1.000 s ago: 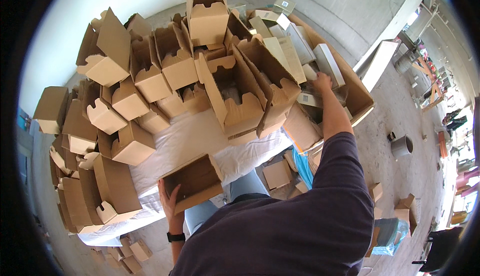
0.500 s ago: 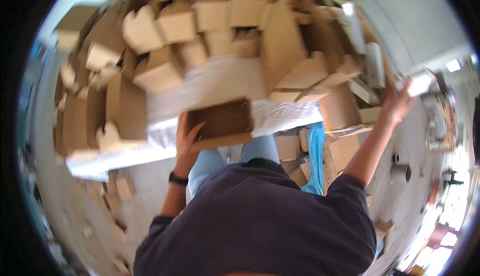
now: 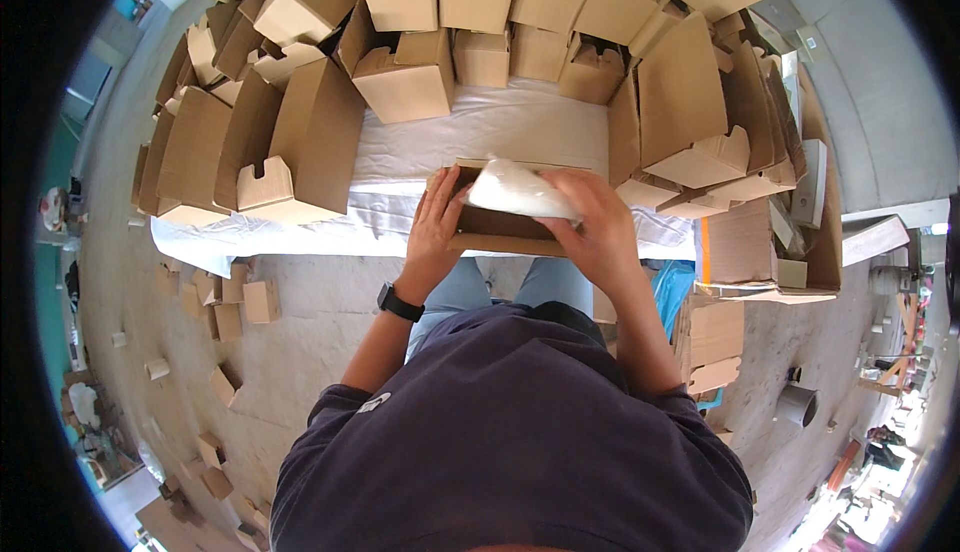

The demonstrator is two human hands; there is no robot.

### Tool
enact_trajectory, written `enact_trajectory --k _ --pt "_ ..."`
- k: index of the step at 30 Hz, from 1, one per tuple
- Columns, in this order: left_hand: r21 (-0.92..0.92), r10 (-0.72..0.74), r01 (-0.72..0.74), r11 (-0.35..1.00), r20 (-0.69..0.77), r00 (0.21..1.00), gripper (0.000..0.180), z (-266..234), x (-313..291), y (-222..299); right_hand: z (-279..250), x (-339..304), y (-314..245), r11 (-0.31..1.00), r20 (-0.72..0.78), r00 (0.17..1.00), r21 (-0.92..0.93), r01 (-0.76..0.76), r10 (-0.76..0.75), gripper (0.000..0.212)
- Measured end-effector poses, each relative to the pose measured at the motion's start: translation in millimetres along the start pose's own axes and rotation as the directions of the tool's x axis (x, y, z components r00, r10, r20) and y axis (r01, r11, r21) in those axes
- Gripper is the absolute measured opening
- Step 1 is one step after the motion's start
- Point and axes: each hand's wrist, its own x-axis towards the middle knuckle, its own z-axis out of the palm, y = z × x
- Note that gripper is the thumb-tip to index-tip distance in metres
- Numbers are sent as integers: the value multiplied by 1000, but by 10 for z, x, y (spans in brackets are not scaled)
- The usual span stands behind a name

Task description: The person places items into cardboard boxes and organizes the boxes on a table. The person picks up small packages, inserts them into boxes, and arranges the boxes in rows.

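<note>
A small open cardboard box is held in front of my waist, at the near edge of a table with a white sheet. My left hand, a black watch on its wrist, grips the box's left end with the fingers over the wall. My right hand is closed around the right end of a white bundle in clear plastic. The bundle lies slantwise over the box opening, partly inside it, its left end near my left fingertips. What is inside the wrapping I cannot make out.
Open cardboard boxes stand in rows along the back and both sides of the white sheet. At the right, a larger carton holds white pieces. A blue plastic bag hangs below. Small boxes and a grey cylinder lie on the floor.
My right hand has come in from the far right with the white bundle and is now over the small box. My left hand keeps hold of the box.
</note>
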Motion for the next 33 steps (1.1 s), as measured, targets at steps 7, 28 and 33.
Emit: enact_trajectory --k 7,28,33 --pt "-13 -80 81 997 67 995 74 -66 29 79 -40 -202 237 984 -217 961 74 -161 174 31" --pt "23 -54 53 998 43 998 66 -52 20 100 701 -686 1139 215 160 853 930 -299 497 67" --pt "13 -73 72 997 62 995 66 -80 42 128 604 -568 956 433 109 838 816 -383 535 71"
